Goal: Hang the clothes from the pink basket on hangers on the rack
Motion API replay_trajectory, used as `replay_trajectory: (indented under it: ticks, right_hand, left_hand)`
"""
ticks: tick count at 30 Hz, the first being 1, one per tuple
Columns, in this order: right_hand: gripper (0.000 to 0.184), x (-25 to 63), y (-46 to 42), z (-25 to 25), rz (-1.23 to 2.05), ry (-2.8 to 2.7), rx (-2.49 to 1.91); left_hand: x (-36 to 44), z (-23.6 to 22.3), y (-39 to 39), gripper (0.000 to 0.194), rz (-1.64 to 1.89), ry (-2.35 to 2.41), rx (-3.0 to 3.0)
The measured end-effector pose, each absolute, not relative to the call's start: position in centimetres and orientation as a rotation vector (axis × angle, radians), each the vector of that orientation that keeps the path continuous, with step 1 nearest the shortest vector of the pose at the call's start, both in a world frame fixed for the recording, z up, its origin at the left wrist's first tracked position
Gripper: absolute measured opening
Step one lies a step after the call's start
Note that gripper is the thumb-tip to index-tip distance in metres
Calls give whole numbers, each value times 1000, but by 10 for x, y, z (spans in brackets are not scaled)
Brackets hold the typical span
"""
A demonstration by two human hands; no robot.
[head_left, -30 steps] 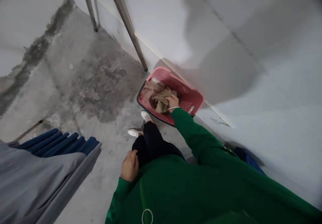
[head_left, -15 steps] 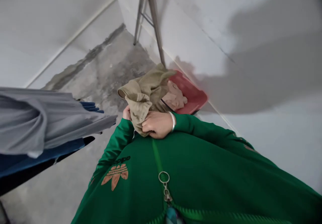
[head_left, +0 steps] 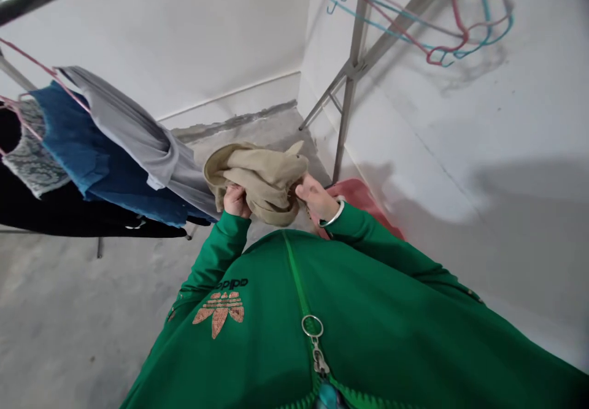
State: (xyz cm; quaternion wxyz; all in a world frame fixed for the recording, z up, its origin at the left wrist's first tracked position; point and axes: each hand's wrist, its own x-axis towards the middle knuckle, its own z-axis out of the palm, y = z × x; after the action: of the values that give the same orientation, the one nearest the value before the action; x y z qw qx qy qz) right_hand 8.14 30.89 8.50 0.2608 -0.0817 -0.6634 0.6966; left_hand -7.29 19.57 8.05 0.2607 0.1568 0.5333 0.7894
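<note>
My left grip (head_left: 236, 202) and right grip (head_left: 316, 197) are both closed on a crumpled khaki garment (head_left: 257, 182), which bunches between them just in front of my chest. A pink laundry basket (head_left: 359, 197) sits just past my right grip, and a grey garment (head_left: 138, 142) hangs to my left.

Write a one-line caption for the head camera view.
Left hand and right hand grip a crumpled khaki garment beside hanging clothes.

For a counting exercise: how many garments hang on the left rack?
4: grey top, blue denim piece below it, black garment lowest, lace piece far left; more may be hidden.
</note>
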Motion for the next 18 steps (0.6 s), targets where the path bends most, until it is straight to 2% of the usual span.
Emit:
replay_trajectory:
  ticks: [5, 8, 13, 16, 18]
  right_hand:
    - [40, 62, 327, 101, 2048, -1593, -438]
    - [36, 59, 342, 122, 2033, -1508, -442]
    - [34, 52, 351, 165, 1993, -1454, -318]
    - [29, 47, 351, 183, 2030, -1527, -234]
    - [24, 41, 349, 191, 2041, -1674, -114]
  left_hand:
    - [-77, 97, 178, 19, 2214, 1442, 531]
    - [-90, 101, 167, 18, 2174, 1461, 430]
    - [-106, 89, 147, 17, 1843, 1805, 432]
    - [-107, 90, 139, 24, 1583, 2009, 606]
    - [-105, 100, 140, 31, 1552, 2062, 795]
